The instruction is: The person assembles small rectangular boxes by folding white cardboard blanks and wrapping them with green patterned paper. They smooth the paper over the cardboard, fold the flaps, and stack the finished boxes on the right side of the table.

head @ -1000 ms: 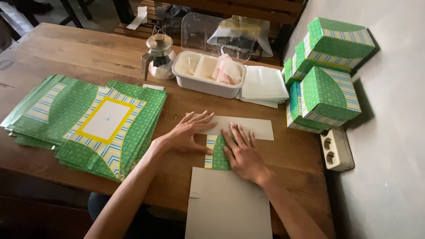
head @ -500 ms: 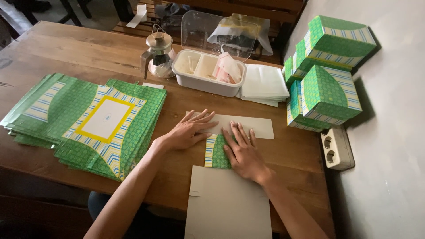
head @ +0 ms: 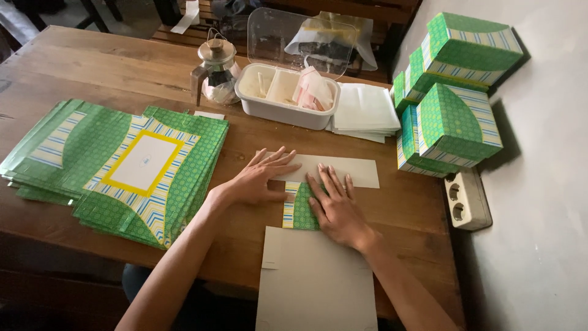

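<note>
the surface [head: 110, 73] is brown wood, grained and worn matt. the flat box blanks [head: 122, 165] are printed card with a slight sheen; the folded card [head: 324, 276] shows a plain grey matt back. the tub [head: 275, 107] is white plastic under a clear glossy lid [head: 294, 37]. the jug [head: 217, 76] is glass.
</note>
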